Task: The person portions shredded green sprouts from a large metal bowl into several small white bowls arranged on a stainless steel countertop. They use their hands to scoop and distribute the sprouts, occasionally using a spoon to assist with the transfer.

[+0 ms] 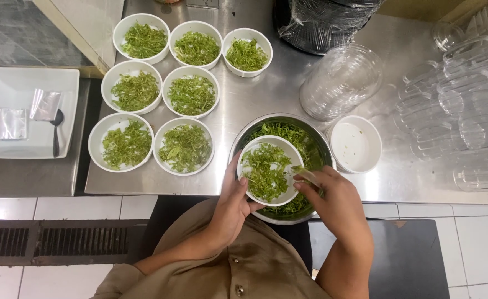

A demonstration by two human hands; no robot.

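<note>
Stainless steel covers the counter [255, 105], which sits above a white-tiled floor with a dark drain grate [55, 241] at the left. Seven white bowls of shredded greens [166, 91] stand in rows on the left part of the counter, and an empty white bowl [356, 144] sits just right of a metal mixing bowl [321, 145] near the front edge. Stacks of clear plastic lids [454, 99] lie to the right, and a square white tray [28, 88] with a dark spoon and foil packets rests on a lower surface at far left. Over the metal bowl, the left hand [234, 196] grips a small white bowl [255, 148] by its lower left rim, thumb on the edge. That bowl is round, plain white, and nearly full of thin, pale-to-bright green leafy shreds. The right hand [332, 194] pinches a tuft of greens [302, 173] at the bowl's right rim, fingertips closed on it.
</note>
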